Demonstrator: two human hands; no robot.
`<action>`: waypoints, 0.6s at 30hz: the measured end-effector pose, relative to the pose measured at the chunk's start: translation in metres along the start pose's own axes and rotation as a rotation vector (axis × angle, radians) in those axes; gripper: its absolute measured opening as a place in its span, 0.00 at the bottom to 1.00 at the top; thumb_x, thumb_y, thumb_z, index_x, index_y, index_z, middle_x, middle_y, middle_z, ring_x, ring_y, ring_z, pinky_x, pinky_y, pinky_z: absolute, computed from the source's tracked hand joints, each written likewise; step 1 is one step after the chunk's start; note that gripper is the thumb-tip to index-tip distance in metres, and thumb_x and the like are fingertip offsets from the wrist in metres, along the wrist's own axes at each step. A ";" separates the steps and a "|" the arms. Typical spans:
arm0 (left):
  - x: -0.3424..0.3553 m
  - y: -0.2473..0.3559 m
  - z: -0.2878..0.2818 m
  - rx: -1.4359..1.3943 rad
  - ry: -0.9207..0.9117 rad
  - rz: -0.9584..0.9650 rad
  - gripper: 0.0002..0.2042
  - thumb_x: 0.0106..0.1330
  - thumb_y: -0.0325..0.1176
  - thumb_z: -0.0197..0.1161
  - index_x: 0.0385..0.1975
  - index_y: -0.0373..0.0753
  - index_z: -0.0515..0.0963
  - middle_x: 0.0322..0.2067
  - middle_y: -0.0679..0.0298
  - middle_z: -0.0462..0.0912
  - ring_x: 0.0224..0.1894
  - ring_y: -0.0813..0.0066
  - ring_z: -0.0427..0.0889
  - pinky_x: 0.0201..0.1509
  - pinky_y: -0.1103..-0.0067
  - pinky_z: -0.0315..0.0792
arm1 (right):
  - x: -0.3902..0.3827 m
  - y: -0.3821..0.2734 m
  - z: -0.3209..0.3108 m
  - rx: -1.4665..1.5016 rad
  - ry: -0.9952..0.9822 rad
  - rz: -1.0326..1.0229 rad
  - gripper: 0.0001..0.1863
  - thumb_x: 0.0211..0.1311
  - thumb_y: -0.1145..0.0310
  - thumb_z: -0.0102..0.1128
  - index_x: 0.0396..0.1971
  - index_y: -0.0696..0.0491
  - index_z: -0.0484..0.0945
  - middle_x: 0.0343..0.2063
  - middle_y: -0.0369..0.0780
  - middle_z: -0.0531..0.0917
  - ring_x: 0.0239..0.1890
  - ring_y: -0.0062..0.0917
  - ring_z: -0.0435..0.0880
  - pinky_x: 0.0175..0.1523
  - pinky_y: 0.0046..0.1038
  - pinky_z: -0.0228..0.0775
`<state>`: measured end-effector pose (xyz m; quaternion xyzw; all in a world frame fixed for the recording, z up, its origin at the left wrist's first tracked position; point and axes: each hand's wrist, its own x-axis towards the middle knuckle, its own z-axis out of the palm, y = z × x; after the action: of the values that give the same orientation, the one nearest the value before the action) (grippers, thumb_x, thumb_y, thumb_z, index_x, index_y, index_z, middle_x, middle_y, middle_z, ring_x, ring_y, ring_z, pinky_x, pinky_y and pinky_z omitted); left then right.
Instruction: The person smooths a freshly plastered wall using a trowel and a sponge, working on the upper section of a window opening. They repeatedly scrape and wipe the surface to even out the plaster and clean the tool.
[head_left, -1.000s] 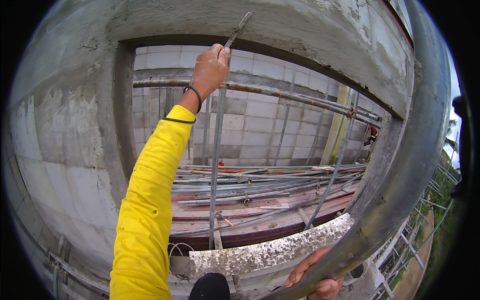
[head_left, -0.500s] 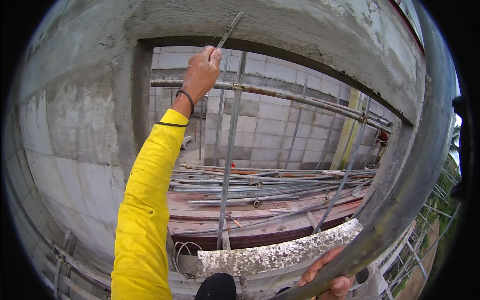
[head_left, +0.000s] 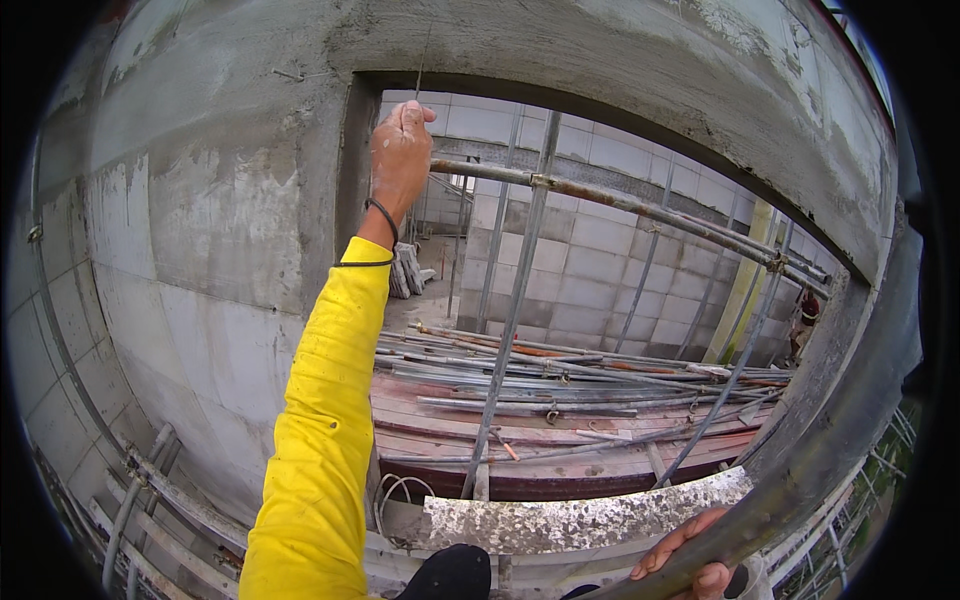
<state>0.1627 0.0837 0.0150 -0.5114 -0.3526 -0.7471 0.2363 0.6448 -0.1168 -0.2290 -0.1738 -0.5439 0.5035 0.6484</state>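
Note:
My left hand (head_left: pixel 402 150), in a yellow sleeve with dark bands at the wrist, is raised to the upper left corner of a wall opening. Its fingers are closed on a thin flat metal strip (head_left: pixel 420 70), seen nearly edge-on and pointing up. Behind the strip is the grey plastered band (head_left: pixel 560 50) above the opening. Low on the right, my right hand (head_left: pixel 682 541) curls around a thick grey pipe (head_left: pixel 800 480). That pipe crosses in front of the hand and hides part of it.
Scaffold tubes (head_left: pixel 513 300) cross the opening. Beyond lie several loose metal pipes (head_left: pixel 560 375) on reddish planks (head_left: pixel 420 400). A speckled board (head_left: pixel 590 515) spans the sill. A person (head_left: pixel 803 320) is far right. More scaffold tubes (head_left: pixel 150 480) stand lower left.
The view has swung left, so the opening sits further right. The strip in my left hand has turned from slanting right to nearly vertical and edge-on. My right hand keeps its hold on the pipe.

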 end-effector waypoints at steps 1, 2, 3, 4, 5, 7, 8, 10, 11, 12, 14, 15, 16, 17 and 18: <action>-0.003 0.003 -0.004 -0.148 -0.007 -0.100 0.17 0.84 0.41 0.45 0.46 0.36 0.80 0.22 0.71 0.71 0.21 0.84 0.68 0.23 0.80 0.65 | 0.001 0.000 -0.002 0.011 -0.007 -0.001 0.37 0.51 0.50 0.76 0.52 0.58 0.69 0.29 0.46 0.80 0.30 0.34 0.82 0.34 0.35 0.82; -0.006 0.008 -0.009 -0.298 -0.015 -0.199 0.17 0.84 0.41 0.45 0.49 0.37 0.78 0.22 0.72 0.71 0.21 0.85 0.67 0.22 0.82 0.63 | 0.001 0.001 -0.007 0.021 -0.014 -0.001 0.36 0.52 0.50 0.76 0.52 0.58 0.69 0.29 0.46 0.80 0.30 0.34 0.82 0.34 0.35 0.82; -0.007 0.011 -0.011 -0.448 -0.022 -0.298 0.16 0.84 0.41 0.44 0.52 0.37 0.77 0.22 0.73 0.70 0.20 0.86 0.66 0.21 0.84 0.62 | 0.001 0.002 -0.010 0.031 -0.021 -0.001 0.36 0.52 0.51 0.75 0.52 0.58 0.69 0.29 0.46 0.80 0.30 0.34 0.82 0.34 0.36 0.82; -0.005 0.012 -0.011 -0.434 -0.028 -0.258 0.14 0.84 0.39 0.44 0.55 0.38 0.73 0.23 0.72 0.69 0.19 0.86 0.64 0.19 0.85 0.61 | 0.001 0.002 -0.011 0.035 -0.031 -0.014 0.36 0.52 0.51 0.75 0.53 0.58 0.69 0.29 0.47 0.80 0.30 0.35 0.82 0.35 0.36 0.82; -0.003 0.012 -0.009 -0.473 -0.020 -0.283 0.13 0.84 0.39 0.44 0.54 0.38 0.73 0.23 0.72 0.69 0.19 0.86 0.65 0.19 0.85 0.61 | 0.001 0.002 -0.011 0.039 -0.041 -0.026 0.36 0.53 0.52 0.74 0.53 0.58 0.69 0.30 0.47 0.80 0.30 0.35 0.82 0.35 0.37 0.82; 0.003 0.013 -0.003 -0.555 -0.003 -0.332 0.12 0.84 0.38 0.44 0.53 0.39 0.72 0.23 0.72 0.69 0.19 0.86 0.65 0.19 0.84 0.61 | 0.001 0.002 -0.012 0.051 -0.057 -0.030 0.35 0.53 0.53 0.73 0.54 0.59 0.68 0.30 0.48 0.80 0.31 0.35 0.81 0.36 0.38 0.82; 0.007 0.013 -0.002 -0.543 0.032 -0.307 0.11 0.82 0.37 0.46 0.52 0.39 0.72 0.22 0.72 0.69 0.19 0.85 0.66 0.19 0.84 0.61 | 0.001 0.002 -0.014 0.060 -0.062 -0.022 0.35 0.54 0.53 0.72 0.54 0.59 0.68 0.31 0.48 0.80 0.32 0.36 0.81 0.37 0.38 0.82; 0.024 0.004 0.004 -0.514 0.185 -0.258 0.10 0.82 0.37 0.48 0.50 0.39 0.73 0.21 0.72 0.69 0.19 0.84 0.66 0.19 0.83 0.61 | 0.001 0.003 -0.019 0.080 -0.075 -0.006 0.35 0.54 0.54 0.71 0.55 0.58 0.67 0.32 0.48 0.80 0.32 0.36 0.81 0.38 0.39 0.82; 0.032 -0.006 0.010 -0.504 0.261 -0.237 0.10 0.81 0.37 0.49 0.49 0.39 0.74 0.21 0.72 0.69 0.19 0.84 0.66 0.19 0.83 0.61 | 0.001 0.003 -0.021 0.085 -0.077 0.002 0.35 0.54 0.54 0.71 0.55 0.58 0.67 0.32 0.48 0.80 0.33 0.36 0.81 0.38 0.39 0.82; 0.038 -0.017 0.016 -0.286 0.266 -0.137 0.09 0.81 0.37 0.50 0.46 0.39 0.74 0.20 0.71 0.69 0.19 0.84 0.66 0.20 0.82 0.61 | 0.001 0.003 -0.022 0.091 -0.080 0.009 0.35 0.54 0.54 0.70 0.56 0.58 0.67 0.32 0.48 0.80 0.33 0.36 0.82 0.39 0.40 0.82; 0.044 -0.029 0.023 0.154 0.265 0.058 0.09 0.80 0.35 0.52 0.41 0.39 0.76 0.20 0.71 0.70 0.18 0.84 0.66 0.20 0.81 0.61 | -0.001 0.003 -0.025 0.092 -0.077 0.013 0.35 0.55 0.54 0.71 0.56 0.58 0.67 0.32 0.48 0.80 0.33 0.36 0.81 0.39 0.39 0.82; 0.047 -0.036 0.021 0.069 0.266 0.025 0.09 0.80 0.35 0.52 0.39 0.38 0.76 0.20 0.71 0.70 0.19 0.84 0.67 0.22 0.80 0.62 | -0.001 0.002 -0.024 0.093 -0.077 0.015 0.35 0.55 0.54 0.71 0.56 0.58 0.67 0.32 0.48 0.80 0.33 0.36 0.81 0.39 0.39 0.82; 0.048 -0.029 0.015 -0.018 0.262 -0.006 0.10 0.79 0.35 0.52 0.36 0.38 0.76 0.20 0.70 0.71 0.20 0.84 0.68 0.23 0.80 0.63 | -0.001 0.002 -0.024 0.090 -0.076 0.005 0.35 0.55 0.53 0.71 0.56 0.58 0.67 0.32 0.48 0.80 0.33 0.36 0.81 0.39 0.39 0.82; 0.049 -0.025 0.009 -0.104 0.258 -0.038 0.11 0.79 0.34 0.52 0.34 0.38 0.76 0.20 0.70 0.71 0.20 0.84 0.68 0.24 0.79 0.63 | -0.002 0.003 -0.023 0.089 -0.076 -0.005 0.35 0.55 0.53 0.71 0.55 0.58 0.67 0.32 0.48 0.80 0.33 0.36 0.81 0.39 0.38 0.82; 0.054 -0.032 0.004 -0.140 0.290 -0.078 0.11 0.79 0.34 0.52 0.34 0.37 0.76 0.20 0.70 0.72 0.21 0.84 0.69 0.25 0.79 0.64 | -0.002 0.003 -0.022 0.088 -0.076 -0.015 0.35 0.56 0.52 0.71 0.55 0.58 0.67 0.32 0.48 0.79 0.33 0.36 0.81 0.39 0.38 0.82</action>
<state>0.1225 0.1073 0.0567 -0.3996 -0.2814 -0.8444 0.2194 0.6633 -0.1099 -0.2402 -0.1218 -0.5469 0.5282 0.6380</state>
